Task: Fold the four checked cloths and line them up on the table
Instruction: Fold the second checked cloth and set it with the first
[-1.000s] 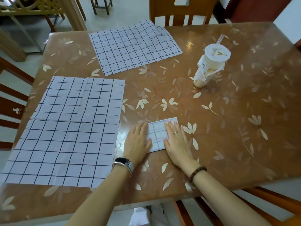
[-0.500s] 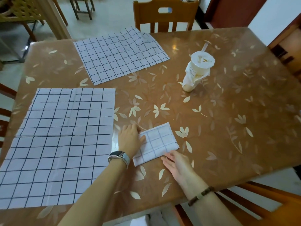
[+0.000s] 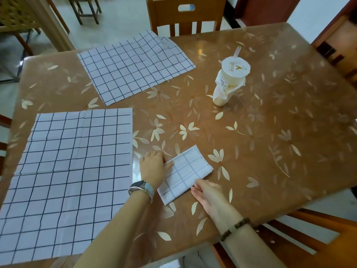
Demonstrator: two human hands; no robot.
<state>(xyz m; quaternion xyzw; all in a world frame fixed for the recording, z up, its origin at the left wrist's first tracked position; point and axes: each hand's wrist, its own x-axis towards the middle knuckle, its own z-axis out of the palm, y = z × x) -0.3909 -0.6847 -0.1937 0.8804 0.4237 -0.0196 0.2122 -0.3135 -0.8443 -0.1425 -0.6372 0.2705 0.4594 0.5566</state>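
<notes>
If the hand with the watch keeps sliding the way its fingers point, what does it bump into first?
Nothing close by. The left hand points up the bare table, its thumb side against the folded cloth. Farther along that line the far unfolded cloth looks likeliest, though depth is unclear.

head cam | worn on head | faces forward-down | close over table (image 3: 270, 132) | single view

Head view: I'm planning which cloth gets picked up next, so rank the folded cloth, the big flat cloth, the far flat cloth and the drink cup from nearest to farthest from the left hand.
From the left hand:
1. Folded cloth, touching it on its right.
2. Big flat cloth, just to its left.
3. Far flat cloth, beyond it at the far edge.
4. Drink cup, far right.
</notes>
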